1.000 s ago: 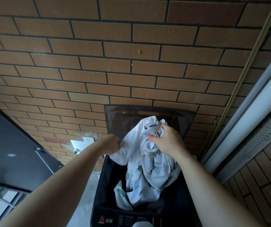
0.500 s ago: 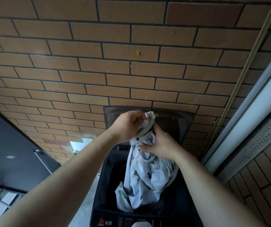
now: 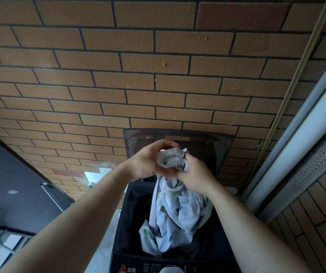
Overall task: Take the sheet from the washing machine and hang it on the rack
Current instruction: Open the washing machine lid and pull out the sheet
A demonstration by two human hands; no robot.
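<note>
While my left hand (image 3: 146, 164) and right hand (image 3: 196, 179) both clutch the bunched sheet (image 3: 177, 213) over the washing machine (image 3: 132, 213), I should lift high, clearing its rim.

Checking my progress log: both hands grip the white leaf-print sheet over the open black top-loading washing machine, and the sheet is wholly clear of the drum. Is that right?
Not quite. In the head view the left hand and right hand do grip the white leaf-print sheet, but its lower folds hang inside the drum of the black top-loading washing machine.
</note>
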